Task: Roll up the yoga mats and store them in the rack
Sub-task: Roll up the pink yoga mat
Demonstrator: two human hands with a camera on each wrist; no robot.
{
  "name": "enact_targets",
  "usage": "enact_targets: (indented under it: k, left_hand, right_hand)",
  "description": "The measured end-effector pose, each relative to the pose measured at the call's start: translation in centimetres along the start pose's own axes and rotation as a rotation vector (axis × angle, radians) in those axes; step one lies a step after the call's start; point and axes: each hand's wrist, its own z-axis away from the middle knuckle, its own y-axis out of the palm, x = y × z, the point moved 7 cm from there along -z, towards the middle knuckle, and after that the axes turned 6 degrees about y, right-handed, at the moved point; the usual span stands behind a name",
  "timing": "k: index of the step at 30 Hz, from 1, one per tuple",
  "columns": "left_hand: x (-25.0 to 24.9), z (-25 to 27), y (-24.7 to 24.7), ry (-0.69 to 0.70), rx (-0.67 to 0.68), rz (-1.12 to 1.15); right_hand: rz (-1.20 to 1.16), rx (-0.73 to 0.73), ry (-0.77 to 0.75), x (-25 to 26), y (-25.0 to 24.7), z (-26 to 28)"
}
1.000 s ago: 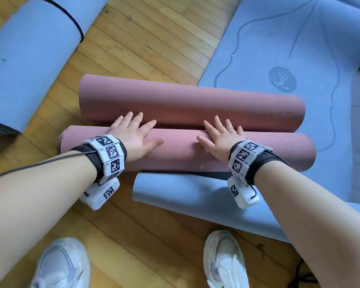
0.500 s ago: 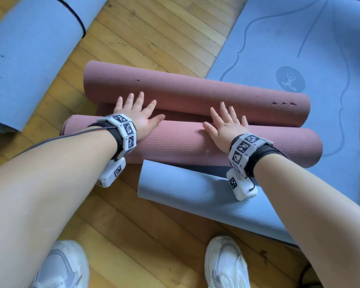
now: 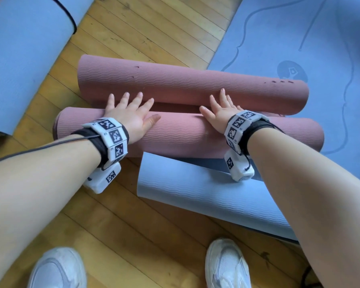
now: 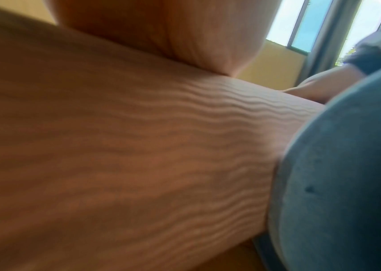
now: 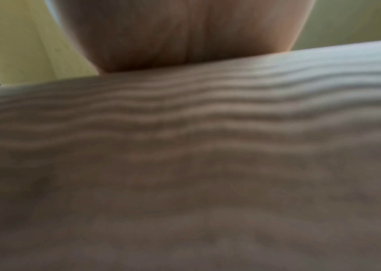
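Observation:
A pink yoga mat lies on the wooden floor as two rolls side by side: a near roll (image 3: 185,134) and a far roll (image 3: 191,84), joined by a short flat strip. My left hand (image 3: 131,115) lies flat with spread fingers on the near roll's left part. My right hand (image 3: 220,113) presses flat on its middle, fingertips reaching the far roll. Both wrist views show the ribbed pink surface (image 4: 138,146) (image 5: 185,146) close up, with the heel of the left hand (image 4: 185,36) and of the right hand (image 5: 185,33) on it.
A curled blue mat edge (image 3: 206,194) lies just in front of the near roll, beside my two white shoes (image 3: 227,265). A large blue mat (image 3: 299,38) is spread at the right. Another blue mat (image 3: 19,48) lies at the upper left.
Both hands have slid forward over the near pink roll toward the far roll, and the strip between the rolls has narrowed. The view has shifted slightly.

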Motion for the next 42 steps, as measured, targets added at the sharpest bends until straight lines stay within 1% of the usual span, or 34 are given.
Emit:
enact_targets:
  k: [4, 8, 10, 13, 17, 22, 27, 33, 37, 40, 42]
  left_hand:
    - [0.4, -1.6, -0.7, -0.029, 0.007, 0.029]
    - [0.8, -2.6, -1.2, -0.051, -0.020, 0.041]
    - [0.8, -2.7, -1.4, -0.062, -0.016, 0.045]
    - [0.7, -2.7, -1.8, -0.070, -0.038, 0.037]
    - [0.2, -1.8, -1.6, -0.033, -0.051, -0.032]
    - [0.7, -0.9, -1.0, -0.006, -0.071, -0.021]
    - [1.1, -2.9, -2.0, -0.016, -0.067, 0.043]
    - [1.9, -5.2, -3.1, -0.046, -0.062, 0.036]
    - [2.1, -5.9, -3.9, -0.085, -0.095, 0.020]
    - [1.8, -5.6, -4.1, -0.107, -0.120, -0.002]
    - [1.1, -5.0, -4.1, -0.065, -0.134, -0.025]
  right_hand:
    - [0.019, -0.041, -0.025, 0.2, -0.3, 0.5]
    - [0.063, -0.079, -0.052, -0.2, 0.0, 1.3]
    - [0.077, -0.075, -0.053, -0.2, 0.0, 1.3]
    - [0.067, -0.026, -0.035, 0.0, -0.4, 0.5]
    - [0.054, 0.012, -0.004, 0.2, -1.1, -0.9]
    - [0.006, -0.034, -0.003, 0.4, -2.0, -1.8]
    - [0.003, -0.089, -0.023, 0.5, -2.3, -1.6]
    - [0.063, -0.133, -0.061, 0.1, -2.1, -0.9]
    - [0.125, -0.144, -0.091, -0.3, -1.6, -0.4]
    - [0.138, -0.118, -0.083, -0.3, -1.8, -0.8]
    - [0.106, -0.101, -0.063, -0.2, -2.3, -1.3]
